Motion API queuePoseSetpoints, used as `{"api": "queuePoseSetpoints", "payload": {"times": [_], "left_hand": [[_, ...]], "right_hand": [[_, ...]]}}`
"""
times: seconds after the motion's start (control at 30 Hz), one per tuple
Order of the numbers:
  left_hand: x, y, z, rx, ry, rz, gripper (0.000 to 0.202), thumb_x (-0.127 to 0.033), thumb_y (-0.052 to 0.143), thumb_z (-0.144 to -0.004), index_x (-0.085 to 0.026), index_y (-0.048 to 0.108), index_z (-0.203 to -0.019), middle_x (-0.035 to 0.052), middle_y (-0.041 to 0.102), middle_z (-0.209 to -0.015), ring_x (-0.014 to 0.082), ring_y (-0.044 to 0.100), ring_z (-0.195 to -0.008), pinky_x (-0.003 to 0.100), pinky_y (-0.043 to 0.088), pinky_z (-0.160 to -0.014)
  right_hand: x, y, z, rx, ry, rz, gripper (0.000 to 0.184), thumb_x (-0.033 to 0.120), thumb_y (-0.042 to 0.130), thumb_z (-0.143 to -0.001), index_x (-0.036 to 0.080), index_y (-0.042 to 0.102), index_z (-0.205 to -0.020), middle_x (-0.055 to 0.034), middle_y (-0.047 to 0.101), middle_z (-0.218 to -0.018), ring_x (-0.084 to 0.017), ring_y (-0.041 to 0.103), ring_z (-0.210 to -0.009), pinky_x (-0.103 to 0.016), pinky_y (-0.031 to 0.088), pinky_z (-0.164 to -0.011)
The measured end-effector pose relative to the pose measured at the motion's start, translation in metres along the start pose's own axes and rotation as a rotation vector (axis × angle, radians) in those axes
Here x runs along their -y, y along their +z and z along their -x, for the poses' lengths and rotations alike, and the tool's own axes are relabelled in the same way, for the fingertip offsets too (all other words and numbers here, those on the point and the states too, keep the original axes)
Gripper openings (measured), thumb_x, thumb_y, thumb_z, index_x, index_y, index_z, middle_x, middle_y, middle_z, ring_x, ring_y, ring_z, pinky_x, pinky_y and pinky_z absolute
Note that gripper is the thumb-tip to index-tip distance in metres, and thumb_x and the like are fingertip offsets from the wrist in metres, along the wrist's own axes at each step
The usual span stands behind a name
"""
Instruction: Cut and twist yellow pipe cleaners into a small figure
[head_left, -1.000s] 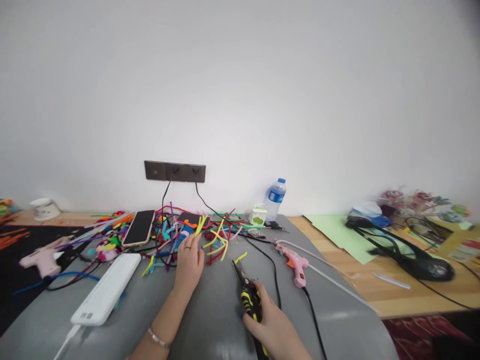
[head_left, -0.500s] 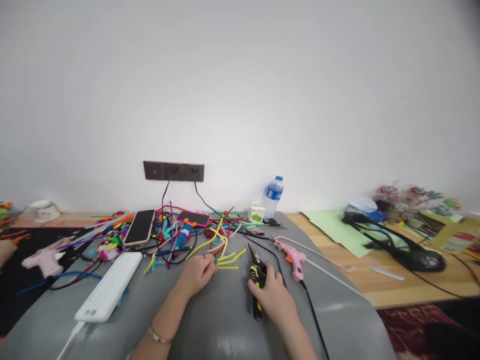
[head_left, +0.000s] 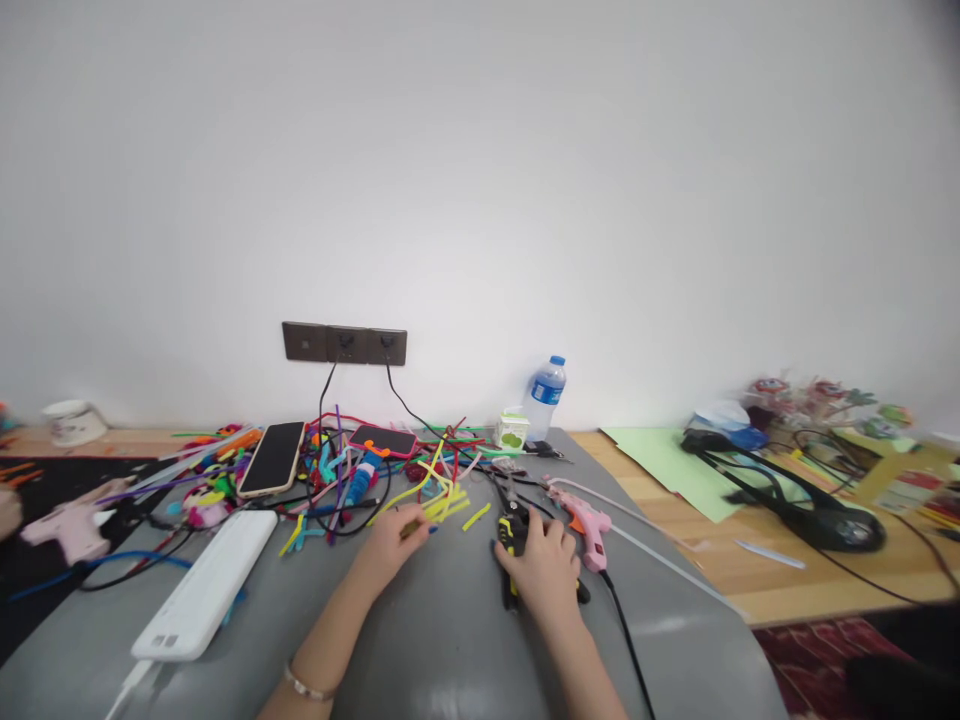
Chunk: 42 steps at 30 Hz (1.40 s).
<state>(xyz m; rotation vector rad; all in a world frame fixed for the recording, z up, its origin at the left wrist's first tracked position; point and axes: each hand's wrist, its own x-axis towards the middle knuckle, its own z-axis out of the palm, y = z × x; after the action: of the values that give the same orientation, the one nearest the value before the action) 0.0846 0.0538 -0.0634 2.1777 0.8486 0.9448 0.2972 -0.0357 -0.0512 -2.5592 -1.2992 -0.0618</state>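
My left hand (head_left: 391,547) is closed, thumb and fingers pinched at the near ends of some short yellow pipe cleaner pieces (head_left: 448,503), which look blurred. One more yellow pipe cleaner piece (head_left: 476,517) lies apart on the grey table, between the two hands. My right hand (head_left: 547,562) lies over a pair of pliers (head_left: 512,530) with black and yellow handles, its fingers curled around them. The handles are spread and the jaws point away from me. Beside the right hand rests a pink glue gun (head_left: 592,527) on its cable.
Behind the hands lies a tangle of coloured pipe cleaners and cables, with two phones (head_left: 274,458) (head_left: 384,440). A white power bank (head_left: 206,587) is at left, near another pink glue gun (head_left: 71,525). A water bottle (head_left: 545,398) stands by the wall. Another person's hand (head_left: 7,510) shows at far left.
The pliers' handles have spread apart under my right hand. The yellow pieces by my left hand have shifted and bunched together, leaving one apart. The view has turned slightly.
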Motion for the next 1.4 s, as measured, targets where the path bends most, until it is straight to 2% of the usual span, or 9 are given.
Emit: {"api": "queuePoseSetpoints", "payload": {"times": [0.2,0.33,0.47,0.57,0.9,1.03,1.2,1.3,1.4], "left_hand": [[0.023,-0.005,-0.003,-0.409,-0.202,0.316,0.021,-0.031,0.047,-0.085,-0.018,0.053,-0.100,0.0012,0.060,-0.081,0.0110,0.046,-0.055,0.022,0.037,-0.052],[0.027,-0.009,-0.005,-0.479,-0.223,0.415,0.030,-0.032,0.045,-0.085,-0.018,0.056,-0.109,0.0055,0.063,-0.093,0.0105,0.049,-0.055,0.022,0.039,-0.050],[0.027,-0.013,-0.005,-0.513,-0.241,0.425,0.028,-0.032,0.048,-0.083,-0.018,0.061,-0.103,0.0062,0.065,-0.093,0.0116,0.054,-0.056,0.021,0.041,-0.049],[0.028,-0.013,-0.004,-0.522,-0.254,0.420,0.026,-0.031,0.049,-0.081,-0.017,0.064,-0.097,0.0054,0.067,-0.089,0.0123,0.056,-0.056,0.022,0.043,-0.049],[0.024,-0.015,-0.005,-0.562,-0.288,0.425,0.024,-0.031,0.049,-0.079,-0.017,0.065,-0.088,0.0005,0.063,-0.065,0.0138,0.055,-0.053,0.023,0.043,-0.052],[0.027,-0.016,-0.003,-0.595,-0.328,0.433,0.024,-0.031,0.049,-0.078,-0.017,0.066,-0.088,-0.0013,0.058,-0.057,0.0151,0.055,-0.056,0.023,0.042,-0.054],[0.031,-0.017,-0.003,-0.627,-0.346,0.514,0.026,-0.027,0.050,-0.072,-0.017,0.067,-0.088,-0.0002,0.060,-0.063,0.0139,0.053,-0.057,0.022,0.041,-0.053],[0.029,-0.017,-0.004,-0.613,-0.345,0.513,0.028,-0.026,0.051,-0.069,-0.016,0.068,-0.089,0.0009,0.063,-0.068,0.0134,0.054,-0.058,0.021,0.041,-0.053],[0.025,-0.017,-0.005,-0.608,-0.349,0.508,0.028,-0.027,0.054,-0.067,-0.016,0.068,-0.089,0.0047,0.067,-0.083,0.0138,0.057,-0.062,0.022,0.043,-0.052]], "right_hand": [[-0.001,0.020,0.000,-0.172,-0.089,-0.137,0.052,0.032,0.062,-0.073,0.011,0.057,-0.121,-0.0202,0.053,-0.115,-0.040,0.049,-0.108,-0.049,0.041,-0.085],[0.023,0.019,-0.001,-0.326,-0.322,-0.439,0.039,0.024,0.055,-0.077,0.016,0.059,-0.116,-0.0180,0.054,-0.120,-0.036,0.047,-0.112,-0.049,0.041,-0.090],[0.065,0.017,-0.002,-0.229,-0.694,-0.684,0.034,0.007,0.043,-0.081,0.022,0.064,-0.104,-0.0102,0.062,-0.114,-0.026,0.051,-0.110,-0.042,0.040,-0.092],[0.090,0.025,-0.004,-0.142,-0.788,-0.680,0.042,-0.001,0.040,-0.079,0.022,0.065,-0.103,-0.0081,0.066,-0.114,-0.024,0.052,-0.109,-0.040,0.038,-0.091],[0.097,0.053,-0.004,-0.043,-0.789,-0.624,0.056,-0.004,0.038,-0.075,0.020,0.058,-0.121,-0.0107,0.064,-0.119,-0.026,0.052,-0.110,-0.043,0.037,-0.093],[0.094,0.057,-0.006,-0.106,-0.748,-0.896,0.054,-0.002,0.037,-0.074,0.018,0.058,-0.119,-0.0109,0.064,-0.115,-0.023,0.056,-0.109,-0.040,0.042,-0.095],[0.086,0.049,-0.011,-0.193,-0.576,-1.239,0.032,0.006,0.042,-0.079,0.020,0.067,-0.094,-0.0069,0.068,-0.095,-0.021,0.063,-0.093,-0.033,0.048,-0.083],[0.081,0.048,-0.014,-0.199,-0.429,-1.425,0.015,0.016,0.054,-0.080,0.019,0.067,-0.085,-0.0059,0.068,-0.087,-0.021,0.064,-0.085,-0.033,0.050,-0.078],[0.078,0.049,-0.018,-0.131,-0.248,-1.654,0.014,0.027,0.058,-0.081,0.018,0.065,-0.088,-0.0080,0.070,-0.088,-0.021,0.066,-0.079,-0.035,0.051,-0.077]]}}
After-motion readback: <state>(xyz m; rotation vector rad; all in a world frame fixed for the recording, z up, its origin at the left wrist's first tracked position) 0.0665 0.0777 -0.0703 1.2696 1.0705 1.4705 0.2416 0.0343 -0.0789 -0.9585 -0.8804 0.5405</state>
